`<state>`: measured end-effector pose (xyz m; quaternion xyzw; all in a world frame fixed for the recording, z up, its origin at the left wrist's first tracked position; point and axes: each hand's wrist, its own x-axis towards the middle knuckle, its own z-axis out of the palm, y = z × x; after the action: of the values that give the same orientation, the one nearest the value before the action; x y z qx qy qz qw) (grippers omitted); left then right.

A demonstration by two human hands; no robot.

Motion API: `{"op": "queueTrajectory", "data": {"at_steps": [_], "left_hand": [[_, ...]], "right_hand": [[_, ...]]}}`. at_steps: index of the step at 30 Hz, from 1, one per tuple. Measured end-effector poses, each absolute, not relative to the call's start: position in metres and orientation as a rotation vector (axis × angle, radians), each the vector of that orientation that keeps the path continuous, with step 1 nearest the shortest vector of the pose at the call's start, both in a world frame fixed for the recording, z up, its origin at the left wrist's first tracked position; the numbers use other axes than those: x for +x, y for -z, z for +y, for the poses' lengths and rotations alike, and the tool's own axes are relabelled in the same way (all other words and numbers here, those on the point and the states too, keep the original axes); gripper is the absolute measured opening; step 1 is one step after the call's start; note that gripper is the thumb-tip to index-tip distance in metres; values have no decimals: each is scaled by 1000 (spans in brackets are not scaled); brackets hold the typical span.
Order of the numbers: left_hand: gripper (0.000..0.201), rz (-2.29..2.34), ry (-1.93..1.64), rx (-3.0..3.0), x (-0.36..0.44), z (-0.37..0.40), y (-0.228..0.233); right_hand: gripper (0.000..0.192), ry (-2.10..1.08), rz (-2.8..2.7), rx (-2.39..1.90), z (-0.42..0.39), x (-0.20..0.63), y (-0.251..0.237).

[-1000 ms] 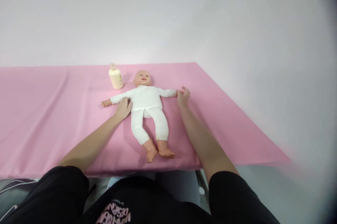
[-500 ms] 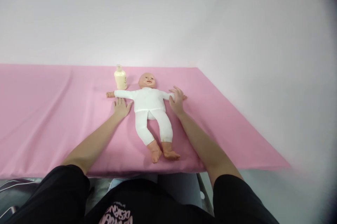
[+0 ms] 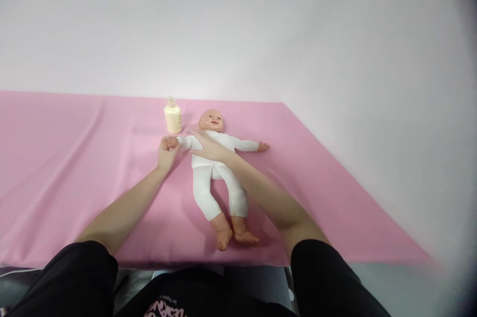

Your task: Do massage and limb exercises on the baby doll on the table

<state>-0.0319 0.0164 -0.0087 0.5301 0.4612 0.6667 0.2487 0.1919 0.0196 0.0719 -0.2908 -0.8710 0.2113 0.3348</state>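
A baby doll (image 3: 218, 178) in a white bodysuit lies on its back on the pink sheet (image 3: 74, 158), arms spread, bare feet toward me. My left hand (image 3: 166, 152) cups the doll's small hand at the end of its left-side arm. My right hand (image 3: 205, 144) reaches across the doll's chest and lies on that same sleeve near the shoulder, fingers flat. The doll's other arm rests free on the sheet.
A cream lotion bottle (image 3: 172, 117) stands just left of the doll's head. The pink sheet's right edge slants off onto a pale lilac surface (image 3: 372, 83). My black sleeves and lap fill the bottom.
My right hand left the doll's right-side arm and crossed over the chest to the other sleeve. My left hand went from flat on the sheet to holding the doll's hand.
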Motion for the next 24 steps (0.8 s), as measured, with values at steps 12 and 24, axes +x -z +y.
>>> {"op": "queueTrajectory", "data": {"at_steps": [12, 24], "left_hand": [[14, 998, -1461, 2345, 1, -23, -3], [16, 627, -1420, 2680, 3, -27, -6]], "right_hand": [[66, -657, -2444, -600, 23, 169, -36], [34, -670, -2468, -484, 19, 176, -41]]}}
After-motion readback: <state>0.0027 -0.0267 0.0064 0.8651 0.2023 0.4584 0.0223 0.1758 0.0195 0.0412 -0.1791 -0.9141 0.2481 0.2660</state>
